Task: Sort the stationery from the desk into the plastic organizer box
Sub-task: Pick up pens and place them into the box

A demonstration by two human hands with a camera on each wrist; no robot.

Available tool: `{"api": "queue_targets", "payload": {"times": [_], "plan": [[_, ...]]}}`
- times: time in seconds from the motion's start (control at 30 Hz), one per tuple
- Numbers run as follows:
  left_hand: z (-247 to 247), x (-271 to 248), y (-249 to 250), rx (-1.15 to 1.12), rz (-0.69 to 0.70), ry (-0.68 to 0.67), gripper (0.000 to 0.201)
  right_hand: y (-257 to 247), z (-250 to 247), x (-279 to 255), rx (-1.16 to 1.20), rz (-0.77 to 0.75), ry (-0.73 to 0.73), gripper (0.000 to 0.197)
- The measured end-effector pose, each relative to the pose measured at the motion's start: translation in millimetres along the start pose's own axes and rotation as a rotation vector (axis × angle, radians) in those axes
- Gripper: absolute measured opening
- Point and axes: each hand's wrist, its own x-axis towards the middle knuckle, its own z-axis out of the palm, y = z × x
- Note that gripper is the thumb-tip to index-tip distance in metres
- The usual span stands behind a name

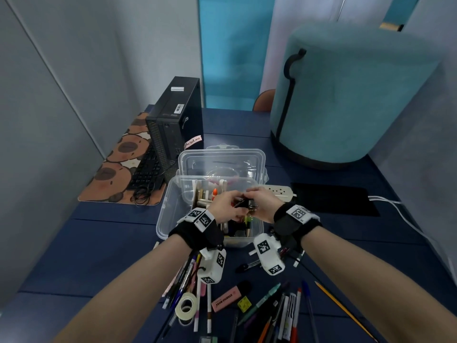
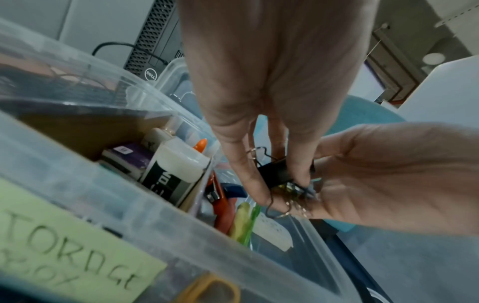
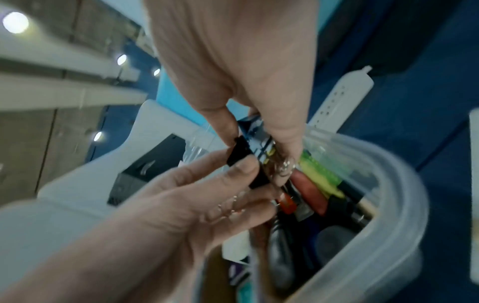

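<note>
A dark blue desk (image 1: 94, 246) fills the scene, walled by grey partitions, with a large teal upholstered stool (image 1: 346, 95) at the far right. At the far left a black Dell computer tower (image 1: 175, 120), carrying a pink handwritten note too small to read, stands on a capybara-print mat (image 1: 118, 154) beside a black keyboard (image 1: 148, 172).

The clear plastic organizer box (image 1: 165, 214) sits mid-desk, its lid open at the far side and a green note on its near wall reading "TORAGE BOX" (image 2: 64, 256). Inside stand a glue bottle (image 2: 173, 170) and some markers. A white power strip (image 1: 277, 191) lies just right of the box.

Above the box the left hand (image 1: 227, 206) and right hand (image 1: 262, 204) meet, fingers of both pinching a black binder clip (image 2: 279, 170) among several clips.

On the near desk lie pens, a tape roll (image 1: 186, 306) and a pink "STABILO BOSS" highlighter (image 1: 226, 298).
</note>
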Motion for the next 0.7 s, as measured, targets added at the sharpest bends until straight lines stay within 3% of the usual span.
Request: {"api": "queue_targets", "payload": {"times": [0.13, 0.27, 0.47, 0.7], "plan": [[-3, 2, -2, 0.004, -0.029, -0.043, 0.046, 6, 1, 11, -0.638, -0.144, 0.071, 0.020], [-5, 5, -4, 0.172, -0.089, -0.111, 0.036, 3, 4, 16, -1.005, -0.109, -0.024, 0.023], [-2, 6, 7, 0.511, -0.106, -0.174, 0.028, 0, 15, 20, -1.237, 0.011, -0.072, 0.033], [3, 7, 11, 0.702, -0.109, -0.131, 0.029, 11, 9, 27, -1.313, -0.077, -0.057, 0.033]]}}
